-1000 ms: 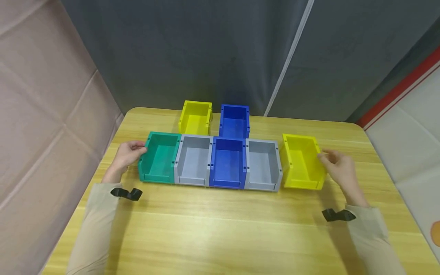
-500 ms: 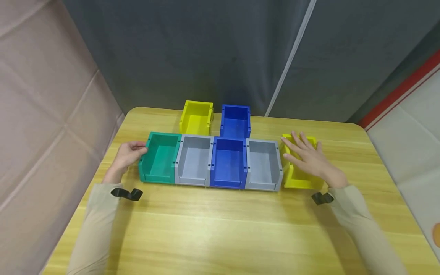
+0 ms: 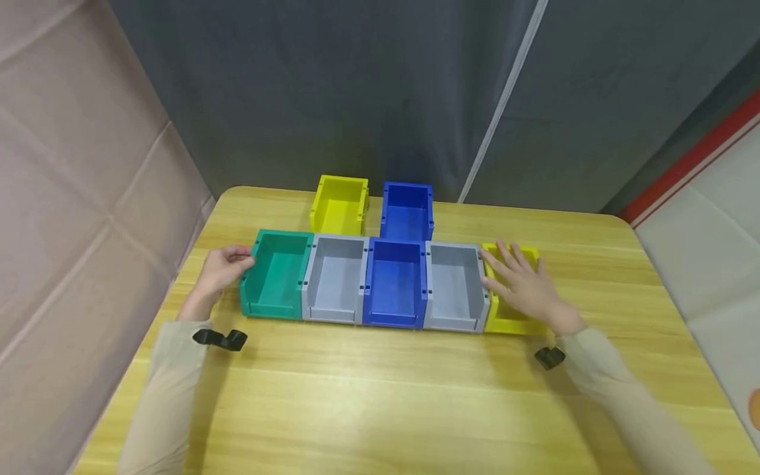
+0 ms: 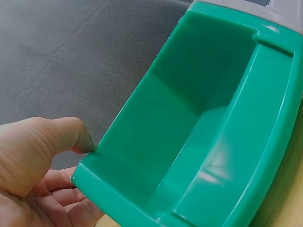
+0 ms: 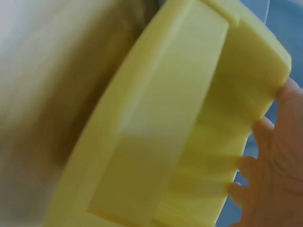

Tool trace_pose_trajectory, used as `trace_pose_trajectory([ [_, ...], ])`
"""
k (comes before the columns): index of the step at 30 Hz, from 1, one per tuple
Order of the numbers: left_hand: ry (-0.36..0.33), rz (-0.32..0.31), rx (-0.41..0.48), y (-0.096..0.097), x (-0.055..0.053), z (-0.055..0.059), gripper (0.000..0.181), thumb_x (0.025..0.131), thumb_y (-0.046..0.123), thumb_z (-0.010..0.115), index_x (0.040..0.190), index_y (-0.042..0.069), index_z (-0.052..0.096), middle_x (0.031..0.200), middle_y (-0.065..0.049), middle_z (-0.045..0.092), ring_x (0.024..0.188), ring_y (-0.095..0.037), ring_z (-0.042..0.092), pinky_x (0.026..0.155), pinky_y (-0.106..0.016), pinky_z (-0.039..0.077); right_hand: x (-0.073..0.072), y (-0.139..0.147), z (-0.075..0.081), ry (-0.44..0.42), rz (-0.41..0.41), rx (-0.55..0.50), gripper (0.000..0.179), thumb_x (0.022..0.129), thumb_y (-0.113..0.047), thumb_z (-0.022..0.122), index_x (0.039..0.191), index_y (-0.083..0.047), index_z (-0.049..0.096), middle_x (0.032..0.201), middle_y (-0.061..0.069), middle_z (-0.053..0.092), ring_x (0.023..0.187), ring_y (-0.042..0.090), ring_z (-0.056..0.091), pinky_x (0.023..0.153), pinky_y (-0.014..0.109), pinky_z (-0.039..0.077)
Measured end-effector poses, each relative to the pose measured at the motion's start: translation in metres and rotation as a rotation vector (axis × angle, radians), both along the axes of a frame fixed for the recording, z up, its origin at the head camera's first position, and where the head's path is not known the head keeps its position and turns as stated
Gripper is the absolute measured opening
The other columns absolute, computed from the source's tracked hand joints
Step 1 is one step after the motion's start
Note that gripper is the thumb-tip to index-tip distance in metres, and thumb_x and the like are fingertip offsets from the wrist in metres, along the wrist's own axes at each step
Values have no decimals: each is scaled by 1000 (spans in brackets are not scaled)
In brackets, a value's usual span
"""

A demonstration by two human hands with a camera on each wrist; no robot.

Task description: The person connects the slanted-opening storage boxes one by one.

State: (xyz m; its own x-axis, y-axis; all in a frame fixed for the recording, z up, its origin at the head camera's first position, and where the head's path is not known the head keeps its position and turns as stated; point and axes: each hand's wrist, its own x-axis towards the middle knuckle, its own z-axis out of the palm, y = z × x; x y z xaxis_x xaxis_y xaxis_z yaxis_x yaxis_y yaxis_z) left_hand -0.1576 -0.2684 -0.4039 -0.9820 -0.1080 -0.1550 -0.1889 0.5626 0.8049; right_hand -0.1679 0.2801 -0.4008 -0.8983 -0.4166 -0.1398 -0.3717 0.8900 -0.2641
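My left hand (image 3: 222, 270) pinches the left rim of a green storage bin (image 3: 279, 274). In the left wrist view its thumb (image 4: 71, 135) lies at the rim of that bin and the other fingers curl outside the wall. My right hand (image 3: 525, 284), fingers spread and mostly straight, lies across the top of a yellow bin (image 3: 505, 324) at the row's right end. The right wrist view has its fingertips along the edge of the yellow bin (image 5: 156, 118). Between them stand a grey bin (image 3: 335, 274), a blue bin (image 3: 394, 280) and another grey bin (image 3: 454, 284), side by side.
Behind the row stand a second yellow bin (image 3: 340, 204) and a second blue bin (image 3: 406, 211). The wooden table (image 3: 356, 396) ends at a dark curtain (image 3: 297, 92) at the back. A pale padded wall (image 3: 77, 218) rises on the left.
My right hand has let go of the yellow bin's right rim and spread over its top. The yellow bin has shifted left, up against the right grey bin. The left hand stays put.
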Motion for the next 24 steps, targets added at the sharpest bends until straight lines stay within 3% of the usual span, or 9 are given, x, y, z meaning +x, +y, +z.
trace_pose_trajectory([
  [5,12,2,10,0,0,-3,40,95,14,50,124,-14,49,119,-31,53,95,-18,54,69,-10,43,2,0,-13,61,-10,-7,63,98,-53,33,151,-32,7,156,13,-2,140,40,-1,98,74,-1],
  [9,10,3,16,-2,0,-4,41,95,14,50,125,-15,48,120,-31,53,98,-22,54,69,-10,42,1,0,-20,88,-18,-15,62,98,-53,33,151,-33,8,156,14,2,140,41,1,98,74,-2],
  [11,14,1,8,-3,-1,-3,41,96,14,50,125,-15,48,120,-32,53,98,-23,54,68,-10,42,0,0,-20,77,-18,-22,63,98,-54,34,151,-34,7,156,13,1,140,41,0,97,74,-2],
  [15,16,-2,-6,-3,-1,0,40,95,14,51,124,-15,50,118,-32,54,84,-5,52,66,-11,43,-4,-1,-11,43,11,-25,64,97,-53,36,151,-31,10,155,16,4,138,45,3,96,76,1],
  [19,7,-3,-2,-2,-1,1,39,95,13,52,122,-14,51,116,-31,55,80,-2,51,66,-13,44,-9,-3,7,44,11,-103,59,99,-45,40,148,-15,30,149,26,21,132,52,19,97,73,15],
  [22,8,3,-14,-1,-1,0,39,94,14,52,122,-13,52,116,-30,55,88,-13,55,66,-13,44,-20,-7,18,73,-23,-235,54,99,-37,45,140,-3,42,141,29,36,126,50,33,98,65,28],
  [24,12,10,-24,-2,0,0,39,94,13,52,122,-13,52,116,-30,55,96,-23,55,66,-12,43,-30,-12,23,81,-51,-318,53,98,-35,49,136,2,45,133,29,46,109,45,52,90,56,41],
])
